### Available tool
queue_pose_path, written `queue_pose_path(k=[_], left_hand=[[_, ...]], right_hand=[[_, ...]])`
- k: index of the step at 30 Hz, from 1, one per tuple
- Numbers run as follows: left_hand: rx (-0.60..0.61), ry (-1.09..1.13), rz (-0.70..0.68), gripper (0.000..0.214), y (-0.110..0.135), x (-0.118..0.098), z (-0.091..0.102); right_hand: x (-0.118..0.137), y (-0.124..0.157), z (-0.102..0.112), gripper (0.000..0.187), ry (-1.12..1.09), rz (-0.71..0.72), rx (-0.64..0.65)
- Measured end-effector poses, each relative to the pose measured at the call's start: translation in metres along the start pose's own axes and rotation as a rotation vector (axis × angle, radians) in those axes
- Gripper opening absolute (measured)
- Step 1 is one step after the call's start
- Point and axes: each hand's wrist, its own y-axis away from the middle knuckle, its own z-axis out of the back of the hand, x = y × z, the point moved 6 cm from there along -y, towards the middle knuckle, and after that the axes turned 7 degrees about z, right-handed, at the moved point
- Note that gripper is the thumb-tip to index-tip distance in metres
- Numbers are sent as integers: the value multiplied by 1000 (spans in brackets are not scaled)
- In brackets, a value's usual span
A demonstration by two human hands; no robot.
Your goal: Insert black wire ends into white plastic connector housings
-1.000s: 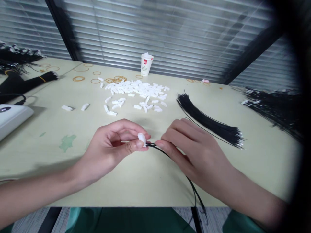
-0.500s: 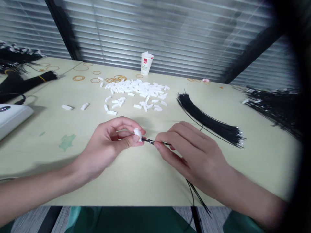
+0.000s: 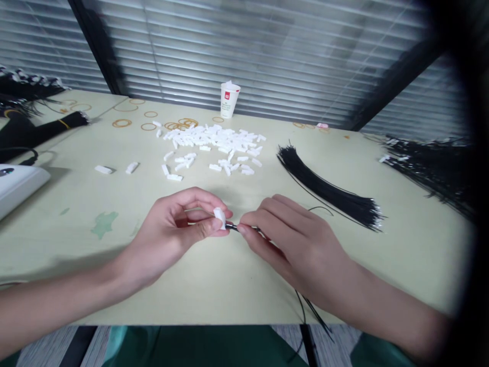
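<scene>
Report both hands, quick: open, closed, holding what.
Left hand: closed, pinching a white connector between thumb and fingers.
Right hand: closed, gripping black wires near the connector.

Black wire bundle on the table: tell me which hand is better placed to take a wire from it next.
Probably the right: the right hand is nearer the bundle, though its grip holds other black wires. The left hand is farther off, and its grip holds a white piece.
</scene>
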Motion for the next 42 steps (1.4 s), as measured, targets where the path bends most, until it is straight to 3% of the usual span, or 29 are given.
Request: queue_pose_path(k=[17,25,28,31,33,35,36,39,42], left_hand=[[30,-22,-35,8,2,-3,-5],[-5,-65,-32,10,0,-3,-5],[-3,-91,-43,9,-1,-5,-5],[8,-144,-53,6,-2,-9,-4],[6,-181,-58,5,-2,-10,-1],[-5,-183,-47,6,-4,-10,3],[-1,-168,-29,6,-5,-9,5],[52,-75,45,6,-9,-4,4],[104,3,110,5,-10,1,0]], right_hand=[[0,4,-6,17,-62,-22,94],[8,8,-25,17,-10,47,94],[6,4,-22,16,-45,14,71],[-13,1,-15,19,-348,-174,142],[-28,3,-18,26,-654,-261,317],[-47,9,-23,34,-795,-275,462],[-63,13,-26,37,-723,-307,467],[-132,26,-24,38,-85,-565,224],[-177,38,-37,35,148,-660,142]])
